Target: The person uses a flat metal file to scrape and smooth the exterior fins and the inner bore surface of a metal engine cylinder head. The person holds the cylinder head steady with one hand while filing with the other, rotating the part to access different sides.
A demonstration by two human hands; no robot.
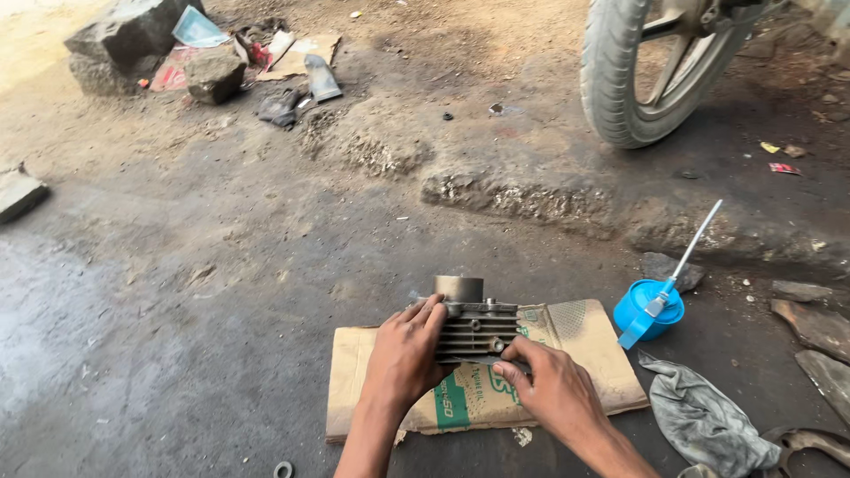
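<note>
A grey finned metal engine cylinder (475, 326) lies on a flattened brown paper sack (584, 341) spread on the dirty ground. My left hand (405, 354) rests over the cylinder's left side, fingers curled on its top edge. My right hand (549, 385) pinches at the cylinder's lower right edge with thumb and fingertips; whether a small tool sits between them is too small to tell. The cylinder's round sleeve sticks out at the far side.
A blue oil can (651, 310) with a long white spout stands right of the sack. A grey rag (704, 420) lies at lower right. A motorcycle wheel (646, 75) stands at the upper right. Stones (133, 44) and litter sit at the upper left.
</note>
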